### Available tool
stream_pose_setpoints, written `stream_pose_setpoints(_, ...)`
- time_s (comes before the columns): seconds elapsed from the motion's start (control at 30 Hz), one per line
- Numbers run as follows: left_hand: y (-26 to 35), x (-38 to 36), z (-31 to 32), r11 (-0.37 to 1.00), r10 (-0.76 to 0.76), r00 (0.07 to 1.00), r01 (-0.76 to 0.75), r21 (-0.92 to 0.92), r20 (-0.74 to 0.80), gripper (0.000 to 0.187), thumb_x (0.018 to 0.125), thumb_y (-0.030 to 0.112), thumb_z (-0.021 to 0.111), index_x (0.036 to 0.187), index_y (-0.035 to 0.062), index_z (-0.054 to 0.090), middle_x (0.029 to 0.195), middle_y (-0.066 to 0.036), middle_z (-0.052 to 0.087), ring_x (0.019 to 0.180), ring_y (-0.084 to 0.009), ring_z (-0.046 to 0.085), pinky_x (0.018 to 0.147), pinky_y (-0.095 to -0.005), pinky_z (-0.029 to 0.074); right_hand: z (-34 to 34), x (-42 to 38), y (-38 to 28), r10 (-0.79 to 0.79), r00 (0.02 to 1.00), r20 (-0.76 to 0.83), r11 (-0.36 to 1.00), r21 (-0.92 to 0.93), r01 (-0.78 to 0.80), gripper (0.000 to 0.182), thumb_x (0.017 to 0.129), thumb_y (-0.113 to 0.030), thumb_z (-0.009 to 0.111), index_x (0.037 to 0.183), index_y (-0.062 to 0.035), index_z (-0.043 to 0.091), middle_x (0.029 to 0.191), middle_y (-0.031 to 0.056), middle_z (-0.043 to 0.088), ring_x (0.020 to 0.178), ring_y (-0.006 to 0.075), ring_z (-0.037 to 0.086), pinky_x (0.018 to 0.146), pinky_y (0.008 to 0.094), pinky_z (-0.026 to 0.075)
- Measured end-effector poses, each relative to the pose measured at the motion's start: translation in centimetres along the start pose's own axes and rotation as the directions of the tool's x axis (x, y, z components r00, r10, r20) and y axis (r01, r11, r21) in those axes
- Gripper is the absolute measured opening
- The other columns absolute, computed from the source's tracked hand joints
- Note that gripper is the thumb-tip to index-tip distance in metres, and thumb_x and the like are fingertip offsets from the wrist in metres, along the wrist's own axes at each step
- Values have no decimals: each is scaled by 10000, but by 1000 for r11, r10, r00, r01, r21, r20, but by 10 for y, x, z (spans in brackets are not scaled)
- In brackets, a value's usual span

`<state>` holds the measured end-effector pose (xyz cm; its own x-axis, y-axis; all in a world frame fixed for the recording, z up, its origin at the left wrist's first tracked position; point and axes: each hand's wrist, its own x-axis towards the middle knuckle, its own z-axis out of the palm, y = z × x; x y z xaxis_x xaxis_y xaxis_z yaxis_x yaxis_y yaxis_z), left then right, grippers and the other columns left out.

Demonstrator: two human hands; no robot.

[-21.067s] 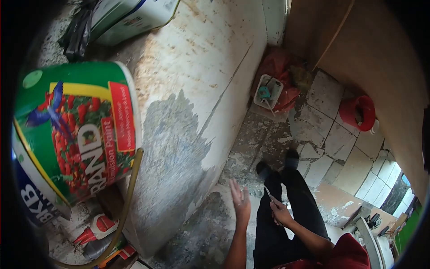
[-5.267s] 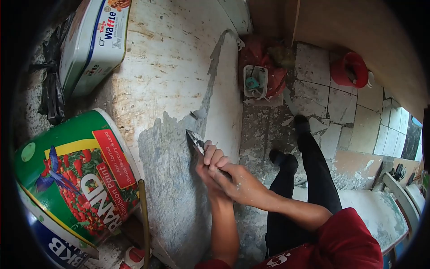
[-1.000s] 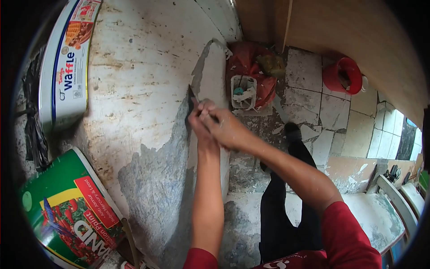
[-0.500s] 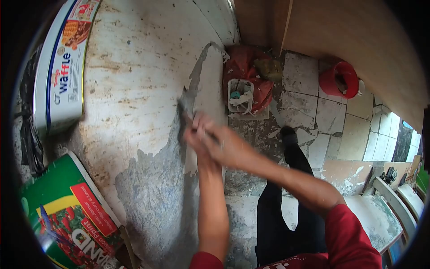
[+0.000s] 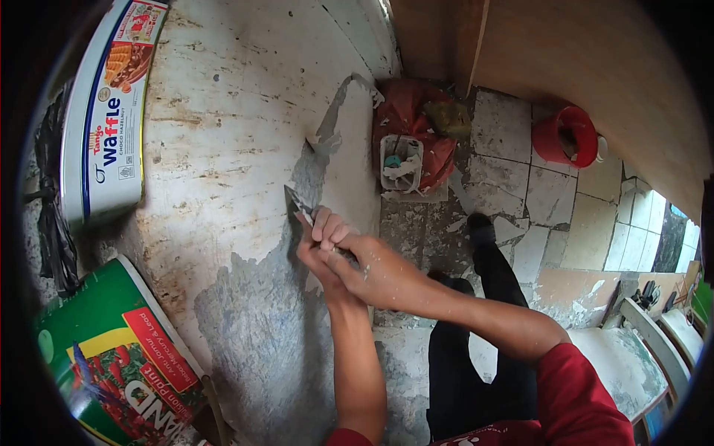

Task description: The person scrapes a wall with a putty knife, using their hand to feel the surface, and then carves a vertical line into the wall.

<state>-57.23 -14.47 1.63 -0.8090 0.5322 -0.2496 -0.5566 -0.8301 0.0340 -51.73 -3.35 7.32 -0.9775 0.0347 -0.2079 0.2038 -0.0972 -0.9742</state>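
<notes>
Both hands are closed together around a scraper, whose metal blade points up and left against the wall. My left hand grips it from below, and my right hand wraps over it; most of the handle is hidden by the fingers. Around the blade, the white coating ends in a ragged edge, with bare grey cement showing below. A flake of coating curls away from the wall above the blade. Another grey strip runs up from there.
A white tub with scraps sits on a red plastic bag. Beyond stands a red bucket on broken floor tiles. At left are a waffle tin and a green paint container. A chair is at right.
The scraper and both hands have shifted slightly down, and the blade is lower on the wall. A curled flake now stands out above it, with more grey exposed there.
</notes>
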Motion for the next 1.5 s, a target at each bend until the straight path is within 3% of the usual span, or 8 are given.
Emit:
stream_pose_setpoints(0.43,9,-32,31,1000,24,989,-23,6,-144,284,974,286,482,766,100,429,656,57,389,555,-50,368,562,-181,341,26,-27,-22,25,999,-28,994,104,-22,297,944,-250,493,1005,35,552,794,234,591,714,341,603,681,396,477)
stream_pose_setpoints(0.67,-23,-9,47,349,478,875,-110,931,-76,326,957,366,469,724,152,393,672,66,351,585,-50,352,581,-198,321,12,-2,-18,-43,993,-110,998,48,48,316,969,-309,433,1017,-11,526,609,127,573,401,176,528,379,317,432)
stream_pose_setpoints(0.8,11,-25,34,993,-44,999,40,-111,-32,282,961,249,418,707,145,356,663,64,327,586,-52,350,580,-198,336,20,-16,-25,-59,996,-70,996,65,64,295,961,-296,442,1006,-22,543,635,148,587,412,199,548,375,320,440)
stream_pose_setpoints(0.93,-8,4,42,145,421,901,-176,974,100,266,970,270,416,736,144,405,672,47,401,605,-64,406,587,-202,353,1,15,-50,217,975,54,972,82,-221,311,960,-313,438,1006,-25,545,624,134,588,393,201,538,351,315,426)
stream_pose_setpoints(1.07,3,1,15,454,318,945,-221,863,75,261,978,275,381,754,144,401,686,55,378,630,-53,397,577,-208,349,5,4,-27,43,999,-3,998,44,-43,340,959,-338,435,1045,-31,551,599,115,581,386,186,533,341,307,424)
stream_pose_setpoints(1.1,9,-10,12,905,111,994,-101,413,0,255,974,254,366,743,151,398,673,62,357,592,-55,371,565,-198,343,10,-1,-22,-15,1000,-28,999,49,16,341,959,-337,434,1055,-31,552,600,113,582,389,184,536,344,306,427)
stream_pose_setpoints(1.33,-1,27,15,735,230,965,-89,673,-123,304,968,283,415,705,133,387,637,53,357,576,-59,370,570,-194,329,-11,27,-28,316,944,96,947,22,-319,359,967,-300,419,1058,24,543,595,107,572,388,177,542,345,304,423)
stream_pose_setpoints(1.5,5,-12,14,995,-81,995,84,-53,59,357,996,331,392,696,140,358,647,48,375,595,-48,384,574,-202,318,38,0,26,-428,861,-275,904,-149,402,339,961,-296,444,1033,16,557,610,116,581,427,186,562,409,316,442)
